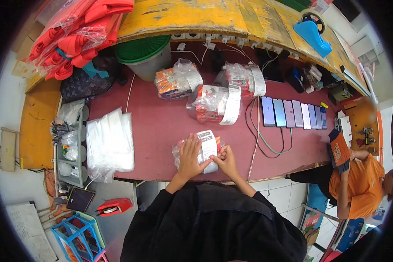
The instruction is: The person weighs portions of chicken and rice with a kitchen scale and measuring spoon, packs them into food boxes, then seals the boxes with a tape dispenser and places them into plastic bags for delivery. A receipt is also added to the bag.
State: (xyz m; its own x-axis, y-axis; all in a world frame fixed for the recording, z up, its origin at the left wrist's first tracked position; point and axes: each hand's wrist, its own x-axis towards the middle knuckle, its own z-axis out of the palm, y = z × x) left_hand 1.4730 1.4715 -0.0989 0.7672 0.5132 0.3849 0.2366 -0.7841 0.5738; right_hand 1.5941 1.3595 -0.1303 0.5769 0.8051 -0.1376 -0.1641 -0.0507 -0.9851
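A plastic-wrapped package [212,167] with red showing at its edges lies on the table in front of me. A white printed paper label [208,144] covers part of its top. My left hand [189,159] rests flat on the package's left side, fingers stretched out and thumb at the label's lower edge. At the label's lower right corner, my right hand [226,161] pinches with thumb and fingers. Beyond lie two red wrapped packages [205,102] [236,74] and an orange one [169,82], each with a white label.
Several phones [288,114] stand in a row at right, with cables [266,148] near them. Clear plastic bags [111,142] lie left, beside a grey organizer [70,172]. A green-lidded bucket [144,54] stands at the back. A person in orange [358,187] holds a box at right.
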